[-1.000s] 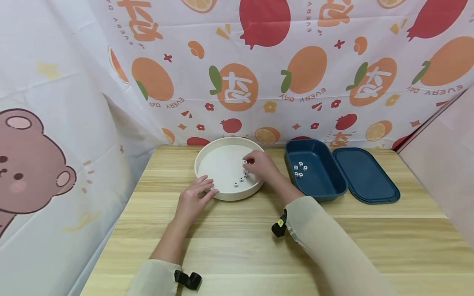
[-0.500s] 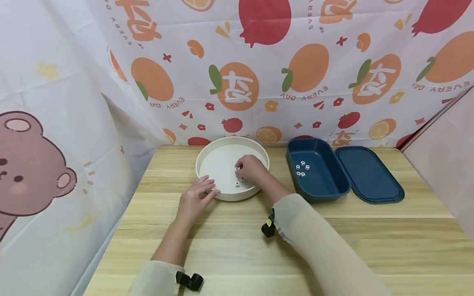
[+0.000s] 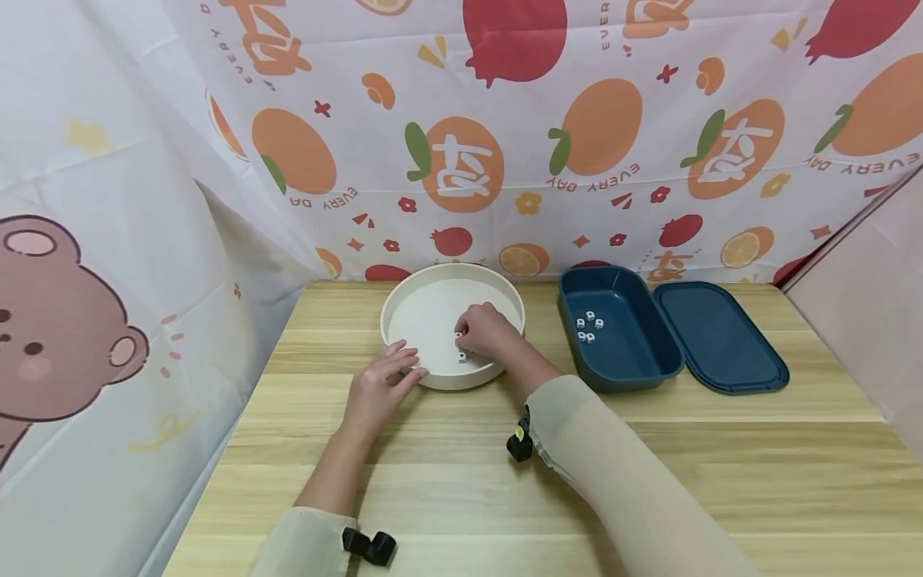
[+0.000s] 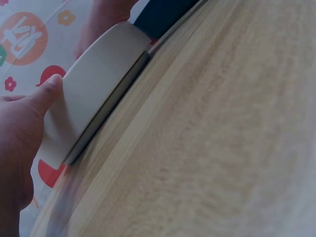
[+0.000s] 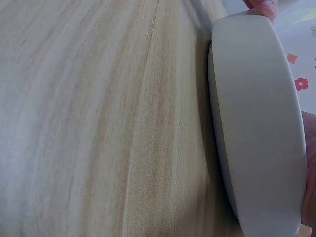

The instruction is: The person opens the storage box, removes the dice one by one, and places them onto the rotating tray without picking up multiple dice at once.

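My right hand (image 3: 489,330) reaches over the round cream tray (image 3: 414,308) and pinches a small white die (image 3: 457,337) between thumb and fingertips. Just in front of it, another white die (image 3: 462,358) lies on the tray floor. The palm side of this hand is hidden from the head view. My left hand (image 3: 376,386) holds the tray's near-left rim. In the left wrist view its thumb (image 4: 51,88) lies against the top of the tray's wall, with the other fingers out of sight behind it.
Right of the tray stands a deep blue rectangular container (image 3: 634,332) with several white dice (image 3: 590,338) at its left side. Its flat blue lid (image 3: 724,340) lies on the wooden table (image 3: 461,473) to the right. A fruit-print cloth (image 3: 534,232) hangs behind.
My right hand has moved left and nearer inside the tray, along the dice there; fewer loose dice show beside it now. The left hand stays at the rim.
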